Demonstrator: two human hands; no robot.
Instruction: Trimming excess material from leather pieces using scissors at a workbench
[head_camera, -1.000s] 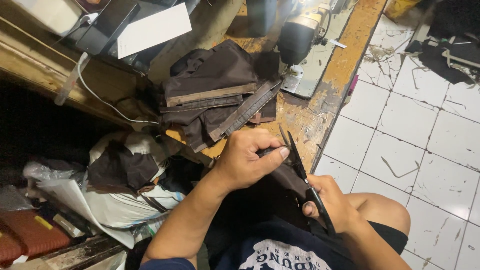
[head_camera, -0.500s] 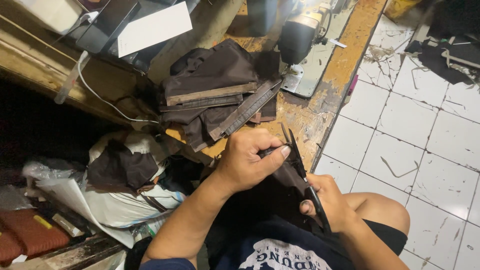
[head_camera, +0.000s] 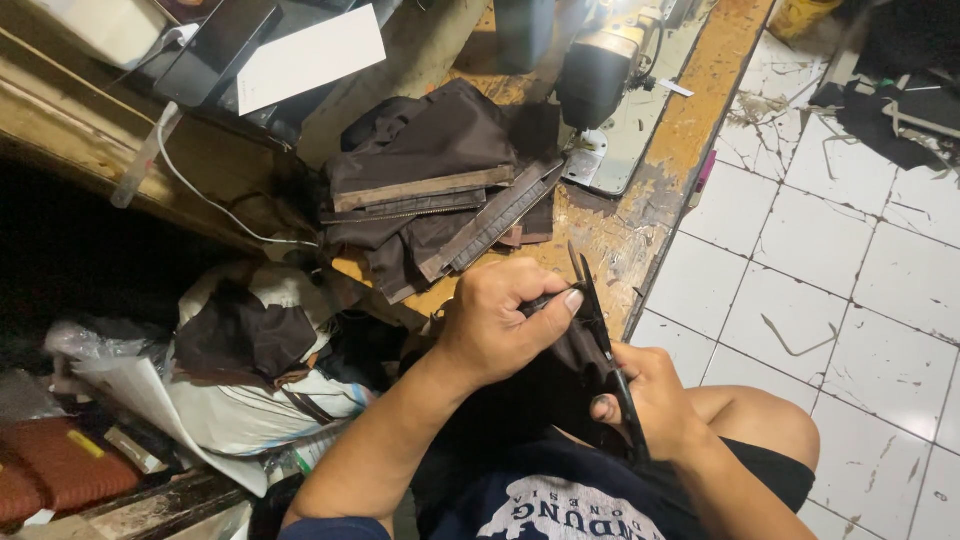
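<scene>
Nearest, on the lap, right hand (head_camera: 655, 405) closed around the handles of long black-handled steel scissors (head_camera: 603, 345), blades parted and pointing away toward the bench. Just left of it, left hand (head_camera: 500, 322) pinching the edge of a piece of dark, near-black fabric (head_camera: 545, 385), thumb and fingers pressed together and holding it taut against the blades. Cutting seemingly under way, partway along the edge; next snip likely needing the pinch fed forward to keep the cloth tight. Left, a heap of brown and white cloth scraps (head_camera: 250, 350). Farther off, on the worn wooden workbench (head_camera: 620, 235), a pile of folded dark brown fabric pieces (head_camera: 430, 185). Beyond that, a sewing machine (head_camera: 610, 80) and a white sheet of paper (head_camera: 310, 55). Right, white tiled floor (head_camera: 850, 300).
</scene>
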